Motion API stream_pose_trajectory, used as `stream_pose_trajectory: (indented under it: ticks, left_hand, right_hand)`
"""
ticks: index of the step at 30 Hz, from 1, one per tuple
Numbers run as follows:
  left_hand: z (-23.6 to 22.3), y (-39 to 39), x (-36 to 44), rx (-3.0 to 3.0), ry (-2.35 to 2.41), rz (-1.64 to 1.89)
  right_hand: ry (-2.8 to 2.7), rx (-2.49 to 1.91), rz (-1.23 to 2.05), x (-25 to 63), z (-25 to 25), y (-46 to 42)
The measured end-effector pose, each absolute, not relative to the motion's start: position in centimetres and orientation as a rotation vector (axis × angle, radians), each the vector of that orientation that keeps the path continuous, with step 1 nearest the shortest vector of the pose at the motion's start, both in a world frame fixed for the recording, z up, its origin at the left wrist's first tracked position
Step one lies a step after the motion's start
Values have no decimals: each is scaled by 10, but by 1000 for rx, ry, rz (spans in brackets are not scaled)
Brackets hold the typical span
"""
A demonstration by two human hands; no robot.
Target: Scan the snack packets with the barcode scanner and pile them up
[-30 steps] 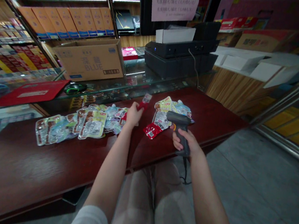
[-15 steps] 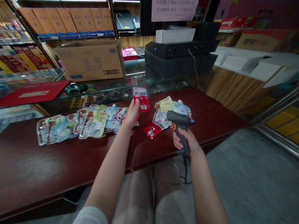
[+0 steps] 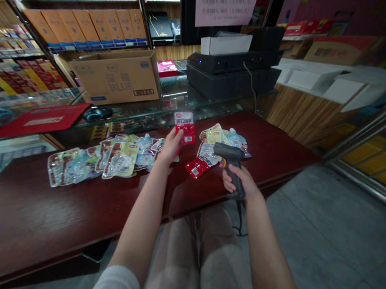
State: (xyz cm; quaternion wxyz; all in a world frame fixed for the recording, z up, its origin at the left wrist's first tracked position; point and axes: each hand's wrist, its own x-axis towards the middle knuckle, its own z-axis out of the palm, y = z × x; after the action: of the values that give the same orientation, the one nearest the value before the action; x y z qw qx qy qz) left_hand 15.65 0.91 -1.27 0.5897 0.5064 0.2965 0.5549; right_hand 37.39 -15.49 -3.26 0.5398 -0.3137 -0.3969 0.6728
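Note:
My left hand point(image 3: 170, 147) is closed on a small red snack packet point(image 3: 185, 126), held upright above the dark red counter point(image 3: 45, 210). My right hand point(image 3: 236, 180) grips the handle of a grey barcode scanner point(image 3: 231, 157), whose head points left toward the packet. Another red packet point(image 3: 196, 167) lies flat on the counter between my hands. A row of several clear snack packets point(image 3: 105, 161) lies left of my left hand. A smaller pile of packets point(image 3: 220, 141) sits just behind the scanner.
A cardboard box point(image 3: 116, 76) and a black printer point(image 3: 231, 69) stand on the glass case point(image 3: 170, 99) behind the counter. A red folder point(image 3: 40, 117) lies at left. Shelves of boxed goods point(image 3: 70, 24) fill the back left. Grey floor point(image 3: 334, 258) lies at right.
My left hand picked the red packet up from the counter and raised it upright in front of the scanner. My right hand with the scanner has barely moved.

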Motion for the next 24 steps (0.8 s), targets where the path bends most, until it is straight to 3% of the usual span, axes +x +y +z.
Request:
stream_pose_trajectory:
  ticks: [16, 24]
  left_hand:
    - [-10, 2, 159, 1268, 724, 1300]
    - [2, 1, 147, 1691, 1289, 1258]
  right_hand:
    - [-963, -744, 1596, 373, -32, -156]
    - [-951, -724, 1594, 375, -36, -153]
